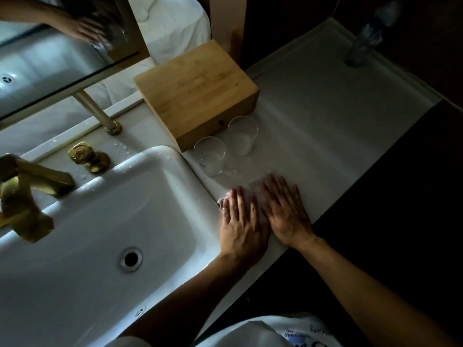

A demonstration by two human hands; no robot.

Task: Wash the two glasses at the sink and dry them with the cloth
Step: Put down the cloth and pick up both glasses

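both hands lie flat, side by side, in the middle of the frame, a bit to the right. the left hand [240, 221] and the right hand [285, 211] have straight fingers and press down on a pale cloth [253, 194] on the white counter [325, 108]. neither hand is curled round anything. only a small bit of the cloth peeks out past the fingers.

just above the hands stand two clear glasses, upright and close together. the left glass [210, 156] is next to the sink edge. the right glass [242, 136] sits by the front of a wooden box [195, 96]. the box lid has some faint writing, too dim to read.

the white sink [100, 221] fills the lower left of the frame, with a round drain [130, 259] in the bottom. a gold tap [27, 194] sits at the left edge, and a gold knob [87, 156] is behind the sink. water drops shine on the rim.

a mirror [50, 58] is at the upper left. a clear bottle [368, 33] stands at the upper right.

at the bottom is a white shirt [275, 331] with blue letters, some reading "long".
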